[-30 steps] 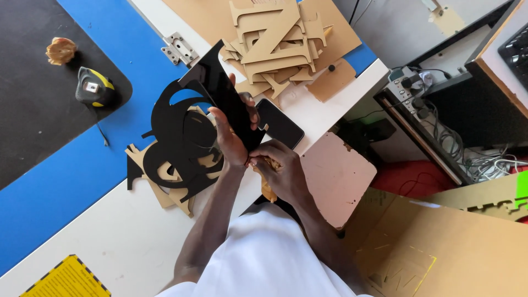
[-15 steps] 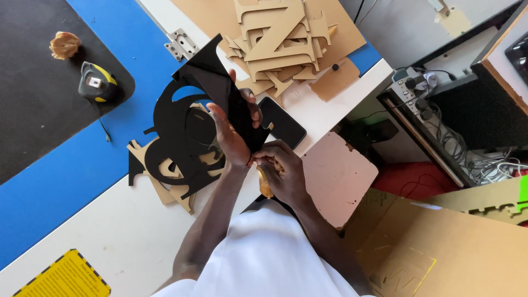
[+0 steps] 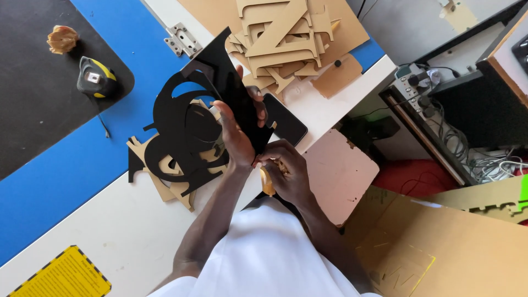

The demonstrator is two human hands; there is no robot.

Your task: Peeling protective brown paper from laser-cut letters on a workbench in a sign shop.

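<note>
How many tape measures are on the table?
1. The black and yellow tape measure lies on the black mat, up left of the hands. Others could hide under the cutouts.

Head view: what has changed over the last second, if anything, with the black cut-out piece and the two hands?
Very little. The left hand still grips the black cut-out piece, tilted up off the table; the right hand stays at its lower edge, now a touch lower, with a yellow-handled tool. The stack of black and tan cut-outs, tape measure and pile of tan letters have not moved; only the camera shifted slightly.
</note>
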